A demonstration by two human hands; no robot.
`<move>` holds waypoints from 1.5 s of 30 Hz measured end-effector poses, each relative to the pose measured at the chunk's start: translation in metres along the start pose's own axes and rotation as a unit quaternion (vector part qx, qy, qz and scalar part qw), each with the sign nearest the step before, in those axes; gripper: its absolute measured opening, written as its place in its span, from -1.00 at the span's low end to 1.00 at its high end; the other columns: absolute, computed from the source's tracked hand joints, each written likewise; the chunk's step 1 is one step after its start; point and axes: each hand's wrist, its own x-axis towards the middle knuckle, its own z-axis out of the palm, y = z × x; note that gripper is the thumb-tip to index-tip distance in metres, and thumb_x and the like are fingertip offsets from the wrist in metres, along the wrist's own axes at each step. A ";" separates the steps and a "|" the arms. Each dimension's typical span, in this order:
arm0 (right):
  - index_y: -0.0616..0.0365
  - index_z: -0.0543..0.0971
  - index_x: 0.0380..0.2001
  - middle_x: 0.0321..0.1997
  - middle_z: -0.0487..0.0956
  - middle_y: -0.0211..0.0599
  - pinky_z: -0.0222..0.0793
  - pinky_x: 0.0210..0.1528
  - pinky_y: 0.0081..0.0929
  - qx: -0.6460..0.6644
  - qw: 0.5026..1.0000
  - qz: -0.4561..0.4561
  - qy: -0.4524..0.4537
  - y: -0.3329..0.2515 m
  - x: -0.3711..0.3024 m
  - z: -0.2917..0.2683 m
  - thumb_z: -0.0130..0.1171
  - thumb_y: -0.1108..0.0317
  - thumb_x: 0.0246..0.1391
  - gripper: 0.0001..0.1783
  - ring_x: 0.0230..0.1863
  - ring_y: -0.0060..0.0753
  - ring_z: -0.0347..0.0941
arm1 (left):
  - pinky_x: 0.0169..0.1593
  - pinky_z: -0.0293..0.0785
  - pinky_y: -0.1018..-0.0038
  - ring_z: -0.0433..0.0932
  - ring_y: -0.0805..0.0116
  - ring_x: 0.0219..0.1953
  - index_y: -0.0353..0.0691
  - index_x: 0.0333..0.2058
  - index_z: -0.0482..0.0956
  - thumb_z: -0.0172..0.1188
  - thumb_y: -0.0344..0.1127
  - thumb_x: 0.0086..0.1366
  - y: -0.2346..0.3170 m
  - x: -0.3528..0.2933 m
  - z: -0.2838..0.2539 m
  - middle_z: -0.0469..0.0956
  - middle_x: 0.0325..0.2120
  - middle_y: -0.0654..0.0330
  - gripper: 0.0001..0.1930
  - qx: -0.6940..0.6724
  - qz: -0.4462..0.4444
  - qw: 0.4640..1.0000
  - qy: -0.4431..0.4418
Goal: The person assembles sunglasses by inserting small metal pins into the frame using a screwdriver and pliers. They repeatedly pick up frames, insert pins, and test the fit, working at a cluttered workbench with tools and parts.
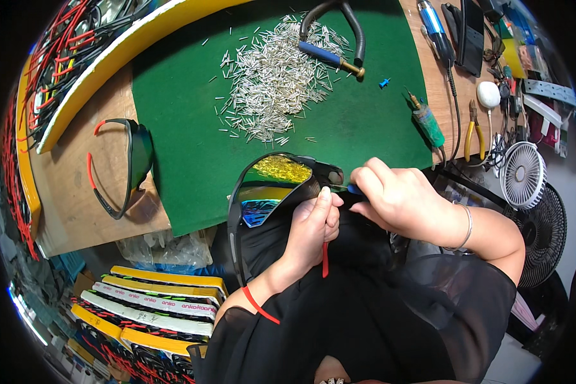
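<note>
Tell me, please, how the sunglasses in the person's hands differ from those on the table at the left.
The held sunglasses are gripped in the left hand; the table sunglasses lie untouched on the table. The held sunglasses' lens shows bright yellow and blue reflections; the table sunglasses' lens looks dark green. Both have dark frames and red ends on their arms.

I'm seeing a black top (339, 307), loose see-through sleeves (477, 288), plus a thin silvery bangle (470, 224) right of centre.
</note>
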 end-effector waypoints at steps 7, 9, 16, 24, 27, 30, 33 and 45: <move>0.19 0.31 -0.50 -0.59 0.37 -0.24 0.35 -0.64 -0.48 -0.015 1.000 0.001 -0.026 0.000 0.002 -0.003 0.09 0.29 -0.07 -0.77 -0.67 -0.31 0.41 | -0.72 -0.04 0.71 0.02 0.66 -0.81 -0.23 -0.41 0.33 -0.21 -0.13 0.34 0.000 0.000 0.002 0.17 -0.77 0.39 -0.71 0.003 -0.002 1.000 0.008; 0.19 0.31 -0.50 -0.58 0.37 -0.24 0.35 -0.65 -0.47 0.012 1.000 0.013 -0.024 0.001 0.002 -0.002 0.09 0.29 -0.07 -0.78 -0.68 -0.31 0.40 | -0.71 -0.04 0.71 0.02 0.66 -0.81 -0.23 -0.40 0.33 -0.21 -0.14 0.34 -0.001 0.000 0.000 0.17 -0.77 0.39 -0.71 0.002 -0.003 1.000 0.014; 0.20 0.32 -0.51 -0.60 0.36 -0.25 0.34 -0.66 -0.47 0.001 1.000 -0.009 -0.015 0.003 -0.001 0.001 0.10 0.27 -0.08 -0.75 -0.70 -0.30 0.39 | -0.72 -0.06 0.70 0.01 0.68 -0.81 -0.27 -0.39 0.36 -0.19 -0.15 0.34 -0.001 0.001 0.000 0.19 -0.77 0.40 -0.70 -0.011 0.001 1.000 0.000; 0.20 0.33 -0.55 -0.61 0.35 -0.29 0.34 -0.64 -0.52 -0.019 0.999 0.001 -0.029 0.005 -0.003 0.003 0.12 0.25 -0.10 -0.74 -0.65 -0.34 0.41 | -0.71 -0.04 0.70 0.01 0.65 -0.81 -0.25 -0.40 0.33 -0.23 -0.15 0.35 0.000 0.000 0.001 0.15 -0.78 0.39 -0.70 0.001 -0.002 1.000 0.007; 0.19 0.33 -0.58 -0.64 0.36 -0.31 0.34 -0.64 -0.52 0.004 1.000 0.003 -0.014 0.002 0.002 -0.003 0.12 0.24 -0.09 -0.74 -0.65 -0.35 0.41 | -0.71 -0.04 0.70 0.01 0.65 -0.81 -0.24 -0.41 0.33 -0.23 -0.15 0.35 0.001 -0.001 0.003 0.16 -0.78 0.39 -0.70 0.005 -0.003 1.000 0.016; 0.17 0.33 -0.60 -0.65 0.36 -0.31 0.33 -0.64 -0.53 -0.007 0.999 0.017 -0.034 0.002 -0.001 -0.001 0.12 0.24 -0.09 -0.74 -0.65 -0.38 0.41 | -0.71 -0.04 0.70 0.01 0.65 -0.81 -0.24 -0.42 0.33 -0.23 -0.14 0.35 0.000 0.000 0.000 0.16 -0.78 0.39 -0.70 0.006 -0.005 1.000 0.002; 0.17 0.33 -0.60 -0.64 0.36 -0.30 0.33 -0.65 -0.52 -0.022 0.999 0.004 -0.023 0.003 -0.002 0.003 0.11 0.23 -0.08 -0.73 -0.65 -0.38 0.41 | -0.71 -0.04 0.70 0.01 0.65 -0.81 -0.24 -0.42 0.32 -0.23 -0.14 0.35 0.001 0.000 0.001 0.15 -0.78 0.39 -0.69 0.007 -0.002 1.000 0.002; 0.17 0.33 -0.57 -0.62 0.34 -0.30 0.32 -0.67 -0.56 -0.048 0.999 -0.011 -0.010 0.003 0.000 0.001 0.09 0.23 -0.05 -0.74 -0.68 -0.40 0.39 | -0.72 -0.07 0.69 0.00 0.68 -0.81 -0.29 -0.39 0.35 -0.20 -0.15 0.34 0.000 0.000 0.001 0.18 -0.77 0.39 -0.69 -0.006 0.006 1.000 0.010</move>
